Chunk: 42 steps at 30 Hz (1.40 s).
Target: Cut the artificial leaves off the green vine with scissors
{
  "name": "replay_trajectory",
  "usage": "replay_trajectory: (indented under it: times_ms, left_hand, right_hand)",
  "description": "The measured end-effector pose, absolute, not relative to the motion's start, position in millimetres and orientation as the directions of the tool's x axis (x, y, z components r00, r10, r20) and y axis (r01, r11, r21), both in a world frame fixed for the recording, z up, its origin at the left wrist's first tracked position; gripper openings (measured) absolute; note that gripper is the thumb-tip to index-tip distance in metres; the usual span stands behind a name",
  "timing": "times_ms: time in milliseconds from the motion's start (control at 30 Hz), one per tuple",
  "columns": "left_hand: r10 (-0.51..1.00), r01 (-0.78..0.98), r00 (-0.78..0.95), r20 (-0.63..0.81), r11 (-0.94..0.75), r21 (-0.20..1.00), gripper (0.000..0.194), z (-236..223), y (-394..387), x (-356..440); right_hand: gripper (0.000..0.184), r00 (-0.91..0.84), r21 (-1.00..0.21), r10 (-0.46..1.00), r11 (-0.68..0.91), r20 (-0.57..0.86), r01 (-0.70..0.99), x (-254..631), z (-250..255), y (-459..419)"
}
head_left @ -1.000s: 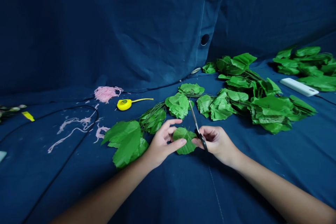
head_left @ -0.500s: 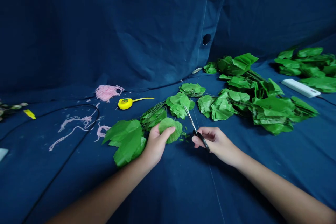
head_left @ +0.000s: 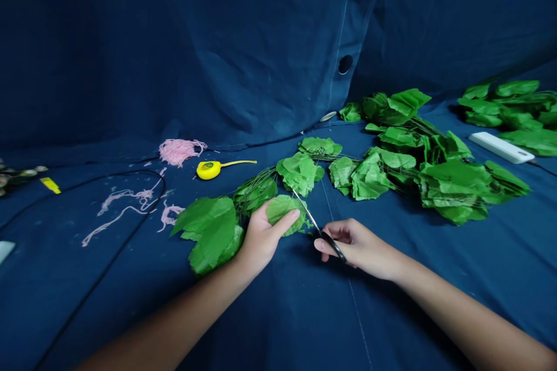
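Observation:
My left hand (head_left: 266, 237) is closed on a green artificial leaf (head_left: 282, 208), its thumb pressed flat over the leaf's face. With its fingers through the black handles, my right hand (head_left: 354, 246) grips a pair of scissors (head_left: 314, 224). The blades lie along the leaf's right edge, pointing up and left. Small green scraps (head_left: 307, 231) lie by that edge. Larger leaves (head_left: 206, 226) spread beside my left hand, and a stack of leaves (head_left: 299, 173) sits just beyond the scissor tips.
Piles of green leaves (head_left: 455, 182) on wiry stems fill the right side, near a white power strip (head_left: 500, 147). At left are a yellow tape measure (head_left: 209, 170), pink yarn (head_left: 180, 152), loose pink strands (head_left: 130, 202) and a black cable (head_left: 102, 275). A dark blue cloth (head_left: 217, 46) hangs behind.
My right hand has brought the scissors left and down, from beside the leaf onto its right edge. My left hand still holds the leaf, nearly in place.

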<state>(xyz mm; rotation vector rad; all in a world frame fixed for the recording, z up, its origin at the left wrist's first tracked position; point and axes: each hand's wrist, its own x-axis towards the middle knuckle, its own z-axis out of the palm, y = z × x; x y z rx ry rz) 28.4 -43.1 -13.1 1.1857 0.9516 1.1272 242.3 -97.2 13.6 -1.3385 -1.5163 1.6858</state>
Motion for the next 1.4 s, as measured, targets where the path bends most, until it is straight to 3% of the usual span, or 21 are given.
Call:
replay_trajectory:
  times_ms: [233, 633, 1400]
  left_hand:
    - [0.955, -0.117, 0.296, -0.007, 0.044, 0.992, 0.023, -12.2, -45.7, 28.0]
    - [0.978, -0.115, 0.207, -0.036, 0.061, 0.991, 0.023, -13.3, -46.1, 28.1]
    - [0.973, -0.081, 0.227, -0.045, 0.065, 0.995, 0.024, -15.2, -45.9, 26.6]
  right_hand:
    - [0.047, -0.405, -0.95, 0.864, -0.234, -0.301, 0.207, 240.6, 12.0, -99.2]
    - [0.044, -0.405, -0.965, 0.877, -0.217, -0.258, 0.144, 242.4, 6.9, -99.0]
    - [0.049, -0.397, -0.964, 0.88, -0.223, -0.262, 0.142, 238.9, 7.4, -99.0]
